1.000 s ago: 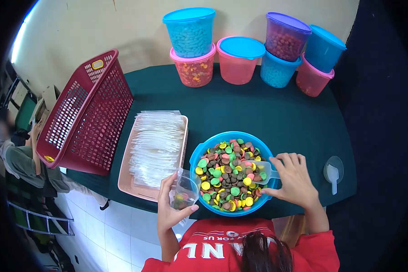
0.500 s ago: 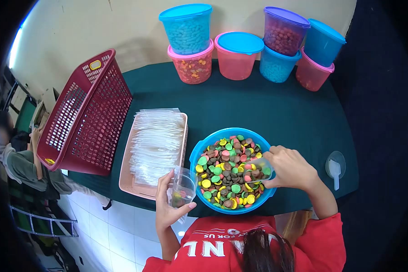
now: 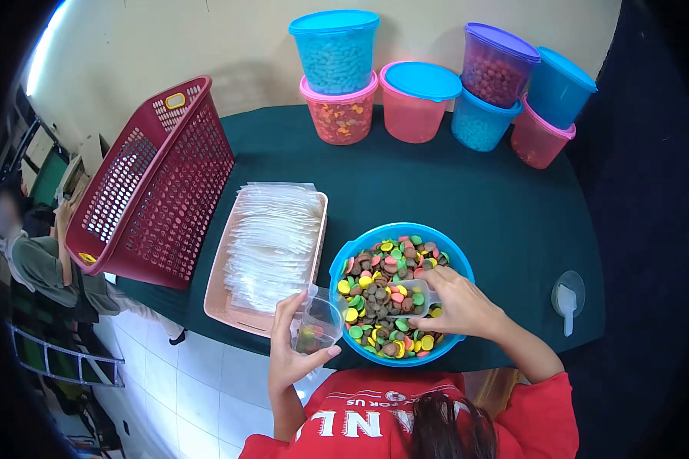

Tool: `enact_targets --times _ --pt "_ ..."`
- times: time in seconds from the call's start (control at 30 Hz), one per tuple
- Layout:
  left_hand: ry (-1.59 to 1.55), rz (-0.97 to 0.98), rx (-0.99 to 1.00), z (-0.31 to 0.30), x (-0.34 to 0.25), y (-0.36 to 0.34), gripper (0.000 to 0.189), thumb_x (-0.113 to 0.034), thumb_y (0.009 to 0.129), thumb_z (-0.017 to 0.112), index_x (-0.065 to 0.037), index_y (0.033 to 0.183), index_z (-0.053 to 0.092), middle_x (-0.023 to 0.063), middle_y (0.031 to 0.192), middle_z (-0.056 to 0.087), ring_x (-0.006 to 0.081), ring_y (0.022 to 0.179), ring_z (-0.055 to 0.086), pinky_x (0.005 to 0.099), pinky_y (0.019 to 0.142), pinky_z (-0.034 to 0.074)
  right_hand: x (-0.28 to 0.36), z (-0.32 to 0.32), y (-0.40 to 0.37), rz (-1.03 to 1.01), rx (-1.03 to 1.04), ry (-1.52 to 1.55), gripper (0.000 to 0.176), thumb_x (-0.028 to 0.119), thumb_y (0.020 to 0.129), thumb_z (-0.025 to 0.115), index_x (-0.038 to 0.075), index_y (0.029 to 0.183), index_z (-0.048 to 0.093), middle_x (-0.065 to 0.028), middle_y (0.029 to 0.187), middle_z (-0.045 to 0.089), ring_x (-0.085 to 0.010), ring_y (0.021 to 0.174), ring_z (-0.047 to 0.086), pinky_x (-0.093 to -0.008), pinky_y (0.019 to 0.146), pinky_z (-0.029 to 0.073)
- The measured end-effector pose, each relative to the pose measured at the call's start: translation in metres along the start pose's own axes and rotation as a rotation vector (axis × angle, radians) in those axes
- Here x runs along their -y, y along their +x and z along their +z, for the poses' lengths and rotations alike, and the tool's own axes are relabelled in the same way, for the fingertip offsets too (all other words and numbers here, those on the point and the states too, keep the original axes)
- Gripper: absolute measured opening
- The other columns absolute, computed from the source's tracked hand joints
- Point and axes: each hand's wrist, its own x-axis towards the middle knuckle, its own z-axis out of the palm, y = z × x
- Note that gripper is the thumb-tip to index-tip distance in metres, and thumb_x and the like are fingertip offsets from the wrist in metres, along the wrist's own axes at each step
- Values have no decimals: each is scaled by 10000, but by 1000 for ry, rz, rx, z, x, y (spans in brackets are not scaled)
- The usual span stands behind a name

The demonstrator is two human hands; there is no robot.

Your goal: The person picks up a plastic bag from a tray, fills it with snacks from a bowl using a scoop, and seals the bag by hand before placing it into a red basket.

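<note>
My right hand (image 3: 461, 306) is closed on a clear scoop (image 3: 413, 298), whose bowl lies among the colored candies (image 3: 390, 346) inside the round blue tub (image 3: 468, 268). Green, yellow, pink and brown pieces fill this tub. My left hand (image 3: 289, 352) grips a clear plastic cup (image 3: 319, 325) at the tub's left edge, with a few candies at the bottom of the cup. Some clear plastic hangs below the cup. Beside my left hand stands a pink tray (image 3: 216, 294) holding a row of clear plastic bags (image 3: 272, 245).
A maroon basket (image 3: 168, 191) stands at the left. Stacked lidded tubs (image 3: 333, 57) line the back of the green table (image 3: 390, 183). At the right, a white scoop (image 3: 566, 302) rests in a clear cup. A person (image 3: 50, 264) is at the far left.
My right hand and its scoop have moved left and slightly down, further into the candies. My left hand still holds the cup. The whole view has shifted slightly.
</note>
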Motion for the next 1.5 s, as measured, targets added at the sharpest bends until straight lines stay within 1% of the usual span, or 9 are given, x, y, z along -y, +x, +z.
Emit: enact_targets --times 0.33,0.53,0.6,0.77,1.07,1.13,1.2,1.4,1.5 --pt "-16 81 100 6 -23 7 805 -210 492 812 -15 1191 463 159 1142 447 256 1056 463 342 878 391 0 -26 3 1 45 162 581 379 590 728 32 1020 546 -182 972 529 -302 909 543 -373 771 449" --pt "120 121 196 17 -37 18 789 -222 502 809 -33 1190 471 143 1121 480 230 1013 492 286 645 497 -6 -54 -1 -115 -93 161 597 332 577 753 44 1066 568 -150 915 547 -292 839 561 -369 747 454" --pt "144 22 214 20 -46 20 798 -241 503 809 -34 1193 464 145 1106 493 246 1008 484 319 714 477 1 -67 -2 -129 -68 157 633 296 551 791 33 1080 564 -117 920 557 -242 812 572 -316 725 498" --pt "224 141 198 31 -51 27 804 -239 480 811 -5 1172 477 152 1096 498 256 1008 498 352 816 434 39 -84 5 -165 15 62 576 317 565 749 36 1037 574 -135 920 562 -269 875 560 -380 747 440" --pt "205 205 136 41 -54 24 856 -241 468 816 5 1198 442 165 1119 474 278 1039 475 367 878 390 89 -74 1 -417 -136 -626 359 170 617 678 19 922 562 -65 844 567 -196 847 537 -357 796 346" --pt "225 223 168 42 -52 23 865 -231 471 812 3 1210 429 165 1126 462 278 1041 471 368 874 393 88 -68 1 -433 -142 -606 319 129 621 653 20 907 562 -56 831 562 -191 842 529 -375 812 336" --pt "206 222 159 42 -52 21 864 -227 477 810 3 1215 423 165 1125 460 277 1040 470 368 873 393 89 -77 -2 -364 -113 -610 543 216 556 741 77 1049 559 -20 908 562 -158 863 517 -374 850 293" --pt "108 236 130 48 -56 17 862 -208 494 809 4 1225 403 159 1125 447 262 1039 465 357 873 391 98 -72 -14 -451 -213 -795 506 196 540 739 100 1011 581 -8 906 581 -148 868 515 -403 861 265" --pt "83 234 104 43 -54 12 865 -219 513 813 4 1230 382 157 1122 439 253 1027 459 349 854 399 90 -101 -23 -333 -257 -471 472 191 562 737 83 990 570 -28 877 562 -171 859 526 -402 858 284"
